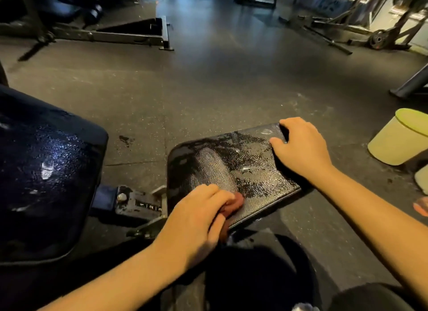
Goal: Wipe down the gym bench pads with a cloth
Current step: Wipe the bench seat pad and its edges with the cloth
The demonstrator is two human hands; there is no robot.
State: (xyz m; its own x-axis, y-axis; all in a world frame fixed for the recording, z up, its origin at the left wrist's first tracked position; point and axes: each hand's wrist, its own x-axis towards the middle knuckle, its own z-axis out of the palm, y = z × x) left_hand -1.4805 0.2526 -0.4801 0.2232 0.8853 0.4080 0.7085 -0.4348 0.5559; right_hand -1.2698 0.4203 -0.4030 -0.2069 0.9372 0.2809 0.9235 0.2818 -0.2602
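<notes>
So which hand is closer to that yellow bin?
Right. The right hand grips the pad on the yellow bin side; the left hand holds the cloth farther off.

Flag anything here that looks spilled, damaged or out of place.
A dark splotch marks the floor between the back pad and seat pad, like spilled liquid. The seat pad under the cloth looks crackled and patchy: wet streaks or worn vinyl, I cannot tell which. Nothing else stands out.

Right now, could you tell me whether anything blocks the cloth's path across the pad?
Only the right hand, gripping the seat pad at its far corner; nothing else visible lies ahead of the cloth.
</notes>
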